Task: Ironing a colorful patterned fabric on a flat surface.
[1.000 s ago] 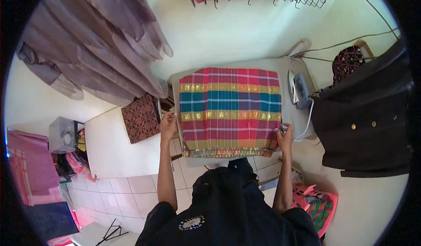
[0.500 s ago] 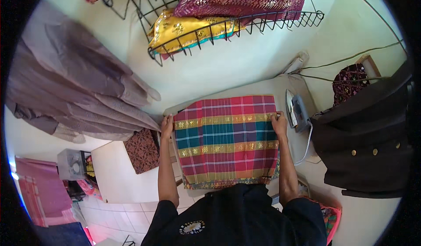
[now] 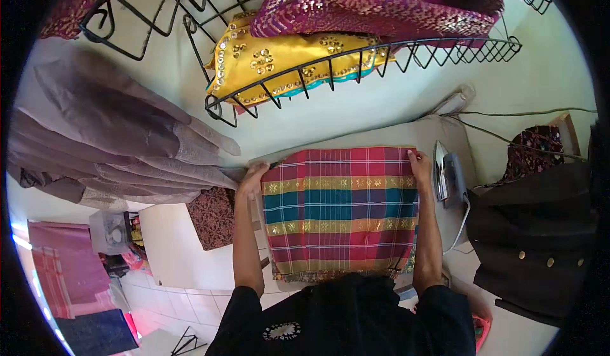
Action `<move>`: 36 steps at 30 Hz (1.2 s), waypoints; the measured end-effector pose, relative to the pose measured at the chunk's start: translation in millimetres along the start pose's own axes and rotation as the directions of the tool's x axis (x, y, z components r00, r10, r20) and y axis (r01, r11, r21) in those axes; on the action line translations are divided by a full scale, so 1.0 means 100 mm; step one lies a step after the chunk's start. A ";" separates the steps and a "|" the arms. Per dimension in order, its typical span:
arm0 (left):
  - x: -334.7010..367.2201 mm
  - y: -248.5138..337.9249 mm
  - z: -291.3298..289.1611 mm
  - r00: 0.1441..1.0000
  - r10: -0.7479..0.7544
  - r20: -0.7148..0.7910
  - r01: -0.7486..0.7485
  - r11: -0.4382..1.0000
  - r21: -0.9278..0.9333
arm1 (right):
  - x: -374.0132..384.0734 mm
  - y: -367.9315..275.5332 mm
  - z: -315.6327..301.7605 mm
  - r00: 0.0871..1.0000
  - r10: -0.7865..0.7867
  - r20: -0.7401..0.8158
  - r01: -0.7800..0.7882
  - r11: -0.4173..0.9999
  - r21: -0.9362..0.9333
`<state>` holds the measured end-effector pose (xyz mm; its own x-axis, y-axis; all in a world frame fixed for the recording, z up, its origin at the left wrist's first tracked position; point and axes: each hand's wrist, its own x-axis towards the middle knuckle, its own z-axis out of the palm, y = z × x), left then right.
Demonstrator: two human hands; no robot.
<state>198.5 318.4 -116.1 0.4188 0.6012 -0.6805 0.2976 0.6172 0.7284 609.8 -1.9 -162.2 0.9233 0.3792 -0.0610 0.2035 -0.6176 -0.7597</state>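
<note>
A plaid cloth (image 3: 340, 207) in red, green and purple with gold bands lies folded flat on a pale padded ironing board (image 3: 375, 139). My left hand (image 3: 253, 178) is closed at the cloth's far left edge, its fingers partly hidden. Out at the far right corner, my right hand (image 3: 419, 168) pinches the cloth, thumb on top. Just right of that hand stands an iron (image 3: 448, 175) with its soleplate raised and a white cord. Another patterned cloth (image 3: 406, 268) shows beneath the plaid one along the near edge.
Overhead, a black wire rack (image 3: 292, 76) holds yellow cloth (image 3: 254, 60) and purple cloth (image 3: 368, 6). Greyish-purple garments (image 3: 114, 121) hang at left, a dark buttoned jacket (image 3: 540, 229) at right. A brown patterned cloth (image 3: 213, 219) lies on a white surface (image 3: 165, 248).
The view has shifted, so the rack looks larger and closer. My left hand has turned at the cloth's edge. My right hand has slid to the far right corner.
</note>
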 end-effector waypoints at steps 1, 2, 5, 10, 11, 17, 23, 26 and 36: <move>0.04 -0.05 -0.01 0.992 0.110 -0.067 -0.106 0.992 0.066 | 0.03 0.02 0.02 1.000 -0.002 -0.001 0.002 1.000 0.006; 0.07 -0.09 -0.04 0.967 0.222 -0.124 -0.204 0.969 0.140 | 0.08 0.03 0.05 0.999 0.023 0.025 -0.024 0.999 0.039; 0.17 -0.08 -0.05 0.947 0.295 -0.128 -0.299 0.954 -0.015 | 0.22 0.20 0.09 0.999 0.017 0.041 -0.024 0.985 0.172; 0.18 -0.15 -0.06 0.882 0.431 -0.193 -0.465 0.861 -0.204 | 0.26 0.15 0.05 0.996 -0.005 0.093 -0.026 0.941 0.336; 0.15 -0.15 -0.03 0.873 0.448 -0.194 -0.488 0.806 -0.335 | 0.24 0.09 0.03 0.994 0.016 0.109 -0.052 0.943 0.328; 0.26 -0.05 0.18 0.923 0.295 -0.248 -0.325 0.942 -0.087 | 0.36 0.26 0.02 0.999 -0.032 0.033 0.027 0.992 0.122; 0.18 -0.37 0.26 0.820 0.479 -0.314 -0.567 0.754 -0.331 | 0.13 -0.04 -0.10 0.998 0.020 0.064 -0.032 0.980 0.198; -0.06 -0.52 0.30 0.710 0.522 -0.473 -0.618 0.784 -0.063 | -0.10 0.11 -0.21 0.996 -0.079 -0.039 0.087 0.953 0.291; -1.50 -1.53 0.06 0.752 0.603 -0.268 -0.354 0.711 0.608 | -1.87 0.18 -0.89 0.969 0.167 0.185 -0.136 0.976 -0.170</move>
<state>95.3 130.6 -124.6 0.2646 0.9598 -0.0935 0.5853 -0.0828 0.8066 469.6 -145.1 -106.8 0.8681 0.3915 -0.3052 0.1288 -0.7715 -0.6231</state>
